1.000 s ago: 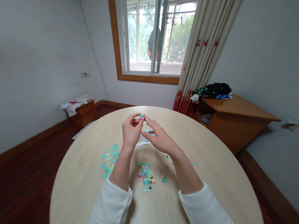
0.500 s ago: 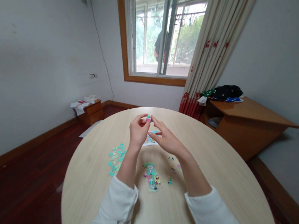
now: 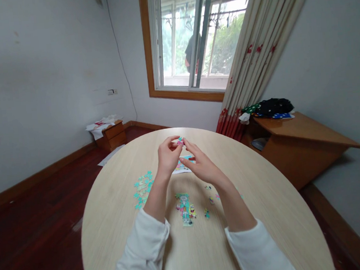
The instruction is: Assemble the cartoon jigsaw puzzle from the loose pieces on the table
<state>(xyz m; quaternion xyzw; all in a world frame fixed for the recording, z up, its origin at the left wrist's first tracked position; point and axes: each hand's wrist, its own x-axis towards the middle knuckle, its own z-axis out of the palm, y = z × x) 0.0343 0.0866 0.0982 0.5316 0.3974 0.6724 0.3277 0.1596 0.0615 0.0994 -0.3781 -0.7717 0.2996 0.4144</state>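
Above the far part of the table, my left hand (image 3: 169,155) is closed, pinching a small pink and teal jigsaw piece (image 3: 180,141) between thumb and fingertips. My right hand (image 3: 203,163) has its fingertips on the right side of the same piece, with its thumb held lower. Behind the hands lies a colourful picture sheet (image 3: 183,167), partly covered by them. A partly joined jigsaw puzzle (image 3: 184,210) with cartoon figures lies nearer to me, between my forearms. Right of it are several loose colourful pieces (image 3: 207,213), some partly hidden by my right arm.
Several loose teal and pale green jigsaw pieces (image 3: 143,184) lie left of my left forearm on the round wooden table (image 3: 120,241). A brown desk (image 3: 300,141) with dark cloth (image 3: 274,107) stands at the right, and a small cabinet (image 3: 114,134) at the back left.
The view has shifted slightly, so the table sits a little further right. Both hands remain around the piece, with hardly any change in their grip.
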